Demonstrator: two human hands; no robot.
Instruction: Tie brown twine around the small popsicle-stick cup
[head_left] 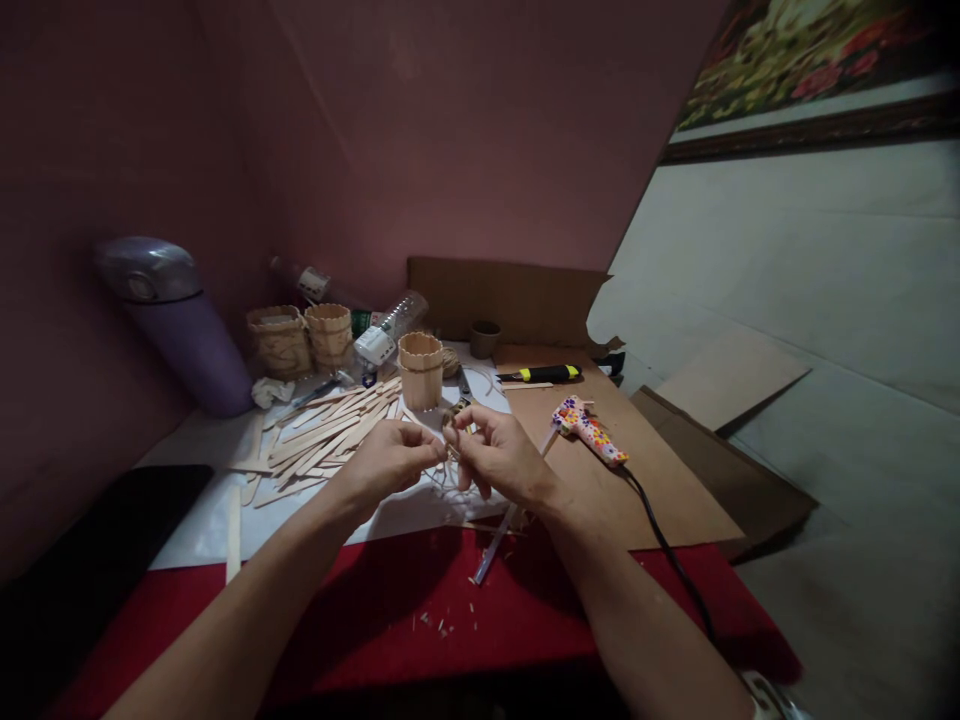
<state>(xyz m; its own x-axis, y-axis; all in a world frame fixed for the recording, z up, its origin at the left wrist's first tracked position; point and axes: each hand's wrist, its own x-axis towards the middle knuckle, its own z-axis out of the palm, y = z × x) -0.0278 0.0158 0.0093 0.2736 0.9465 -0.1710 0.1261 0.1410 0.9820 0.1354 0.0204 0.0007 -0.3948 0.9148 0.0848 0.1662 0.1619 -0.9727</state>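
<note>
My left hand (397, 458) and my right hand (504, 455) meet over the middle of the table, thumbs and fingers pinched together. Between them is a small bunch of brown twine (451, 436), partly hidden by the fingers. Loose pale strands (450, 478) hang or lie just below it. Right behind the hands stands a cup made of upright wooden sticks (421, 372), with a ball of twine (449, 361) behind it. Many flat wooden craft sticks (330, 435) lie in a heap left of my left hand.
A flowered glue gun (590, 430) with a black cord lies on cardboard at right, near a yellow-black utility knife (551, 374). A clear glue stick (493, 550) crosses the red cloth edge. Two stick-covered cups (328, 338), plastic bottles (391, 328) and a purple tumbler (187, 340) stand left.
</note>
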